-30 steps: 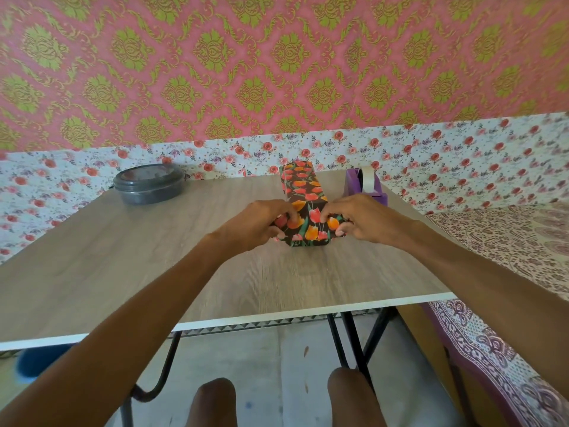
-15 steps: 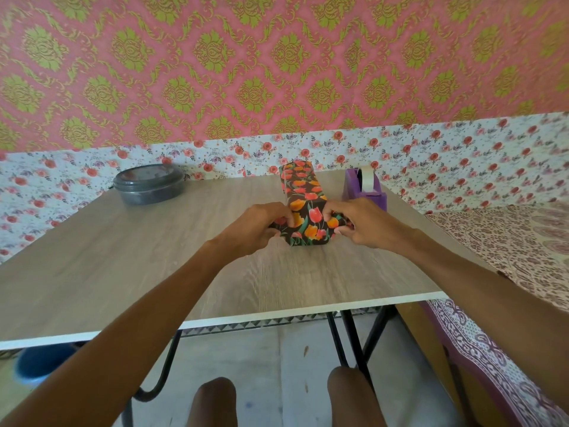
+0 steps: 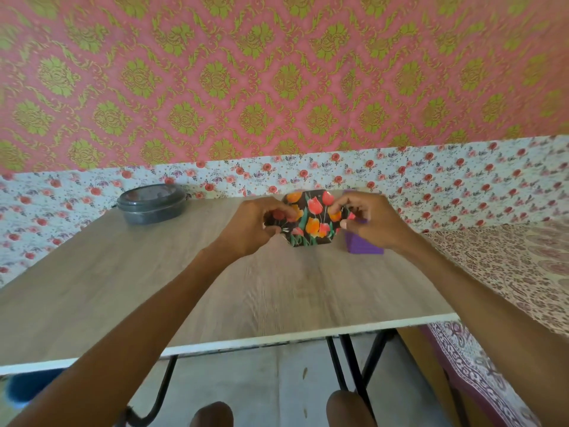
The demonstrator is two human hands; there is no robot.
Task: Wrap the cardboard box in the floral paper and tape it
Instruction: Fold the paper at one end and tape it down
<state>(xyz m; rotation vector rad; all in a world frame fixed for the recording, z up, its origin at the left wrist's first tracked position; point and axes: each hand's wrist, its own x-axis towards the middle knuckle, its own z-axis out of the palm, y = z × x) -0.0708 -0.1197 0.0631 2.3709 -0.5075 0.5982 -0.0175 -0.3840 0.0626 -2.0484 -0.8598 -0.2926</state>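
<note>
One wide wooden worktop carries everything, with a dark lidded container parked at its far left, well apart from the work. At the far middle you hold the box in floral paper with its near end turned towards you, likely so you can fold that end's flaps. Your left hand and right hand pinch the paper at either side with curled fingers (blur hides the exact folds). The purple tape dispenser sits just behind your right hand, handy for sealing.
</note>
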